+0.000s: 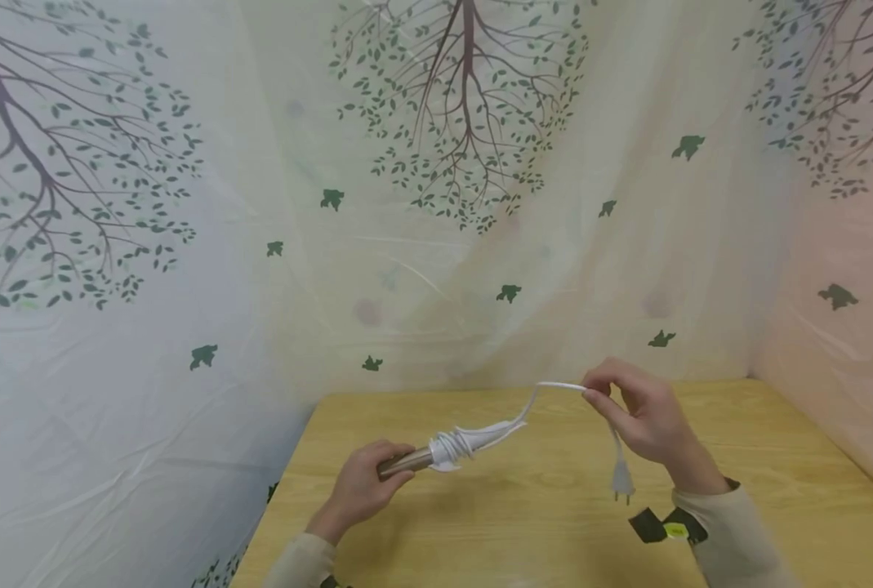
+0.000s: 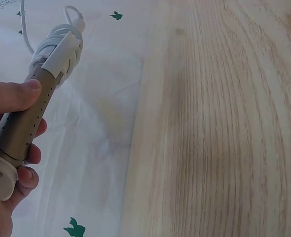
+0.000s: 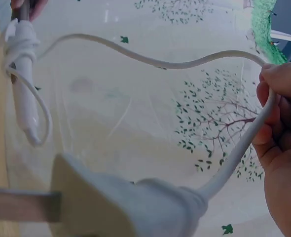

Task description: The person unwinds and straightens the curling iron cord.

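My left hand [image 1: 363, 483] grips the brownish-gold barrel of a curling iron [image 1: 420, 460], its thumb and fingers wrapped round it. Rows of small holes run along the barrel [image 2: 23, 123], which has a white tip near the palm. White cord [image 2: 66, 52] is coiled round the white handle [image 3: 24, 98], which points away to the right. My right hand [image 1: 645, 415] pinches a free stretch of the cord [image 3: 175, 64] between thumb and fingertips, above the table. Below that hand dangles the white two-pin plug [image 1: 622, 479], large and blurred in the right wrist view.
A wooden table [image 1: 524, 523] lies beneath both hands. Pale curtains [image 1: 436, 310] printed with trees and leaves hang behind it and at both sides. A dark strap with a yellow-green tag [image 1: 675, 531] is on the right sleeve.
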Tool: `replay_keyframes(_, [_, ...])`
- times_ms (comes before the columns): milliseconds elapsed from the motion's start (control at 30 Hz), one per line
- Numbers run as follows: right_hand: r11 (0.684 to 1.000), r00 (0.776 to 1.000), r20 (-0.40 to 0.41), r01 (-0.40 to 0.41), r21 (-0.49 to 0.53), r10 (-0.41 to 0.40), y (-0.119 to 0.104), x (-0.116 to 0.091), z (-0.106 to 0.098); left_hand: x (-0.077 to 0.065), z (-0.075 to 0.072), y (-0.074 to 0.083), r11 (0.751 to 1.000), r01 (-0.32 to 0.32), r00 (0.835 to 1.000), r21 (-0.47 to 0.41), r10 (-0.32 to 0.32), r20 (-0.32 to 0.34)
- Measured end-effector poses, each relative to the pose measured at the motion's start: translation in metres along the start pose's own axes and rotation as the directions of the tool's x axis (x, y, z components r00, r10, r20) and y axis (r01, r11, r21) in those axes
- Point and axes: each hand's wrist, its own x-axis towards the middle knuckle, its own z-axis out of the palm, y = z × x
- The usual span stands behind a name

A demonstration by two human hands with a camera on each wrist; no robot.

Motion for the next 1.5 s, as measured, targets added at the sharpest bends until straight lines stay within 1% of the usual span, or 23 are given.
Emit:
replay_keyframes(67, [0.995, 1.0, -0.012, -0.014, -0.095, 0.013, 0.004, 0.002, -0.005, -0.001, 0.0, 0.0, 1.0, -0.004, 1.0, -0.003, 0.004, 0.005])
replay_keyframes(167, [0.976, 0.999, -0.038, -0.038, -0.215, 0.031, 0.017, -0.003, -0.013, -0.004, 0.001, 0.0, 1.0, -0.011, 1.0, -0.02, 0.011, 0.015])
replay_keyframes(300, [0.954, 0.994, -0.081, -0.09, -0.285, 0.069, 0.037, -0.018, -0.022, -0.008, 0.003, 0.0, 0.998, -0.024, 0.999, -0.051, 0.025, 0.03])
replay_keyframes(367, [0.938, 0.99, -0.107, -0.122, -0.325, 0.092, 0.044, -0.024, -0.027, -0.01, 0.003, 0.001, 0.997, -0.038, 0.999, -0.06, 0.039, 0.029])
replay_keyframes(533, [0.864, 0.973, -0.187, -0.205, -0.46, 0.132, 0.055, -0.031, -0.035, -0.01, 0.002, 0.004, 0.995, -0.076, 0.997, -0.069, 0.078, 0.028])
replay_keyframes(633, [0.832, 0.962, -0.223, -0.253, -0.493, 0.161, 0.062, -0.034, -0.039, -0.009, 0.001, 0.005, 0.993, -0.087, 0.995, -0.078, 0.09, 0.04])
replay_keyframes(733, [0.799, 0.951, -0.242, -0.296, -0.523, 0.194, 0.068, -0.04, -0.042, -0.009, 0.0, 0.005, 0.992, -0.089, 0.994, -0.093, 0.094, 0.056])
replay_keyframes(833, [0.749, 0.938, -0.255, -0.343, -0.567, 0.237, 0.074, -0.047, -0.043, -0.009, 0.0, 0.005, 0.991, -0.098, 0.993, -0.092, 0.104, 0.063])
replay_keyframes(967, [0.676, 0.908, -0.274, -0.419, -0.607, 0.316, 0.083, -0.057, -0.044, -0.01, 0.0, 0.005, 0.989, -0.113, 0.991, -0.097, 0.12, 0.066])
replay_keyframes(1067, [0.63, 0.879, -0.292, -0.475, -0.615, 0.378, 0.089, -0.064, -0.044, -0.01, 0.0, 0.007, 0.987, -0.113, 0.99, -0.112, 0.121, 0.07])
replay_keyframes(1233, [0.572, 0.832, -0.31, -0.544, -0.614, 0.46, 0.097, -0.078, -0.047, -0.01, -0.002, 0.011, 0.983, -0.118, 0.989, -0.14, 0.129, 0.075])
replay_keyframes(1400, [0.503, 0.764, -0.298, -0.613, -0.609, 0.572, 0.106, -0.092, -0.049, -0.01, -0.003, 0.011, 0.979, -0.128, 0.986, -0.16, 0.144, 0.089])
replay_keyframes(1467, [0.484, 0.743, -0.285, -0.628, -0.609, 0.605, 0.11, -0.098, -0.049, -0.01, -0.003, 0.011, 0.977, -0.131, 0.985, -0.169, 0.148, 0.092])
replay_keyframes(1500, [0.481, 0.738, -0.28, -0.631, -0.609, 0.614, 0.111, -0.101, -0.049, -0.01, -0.003, 0.011, 0.976, -0.131, 0.985, -0.176, 0.149, 0.093])
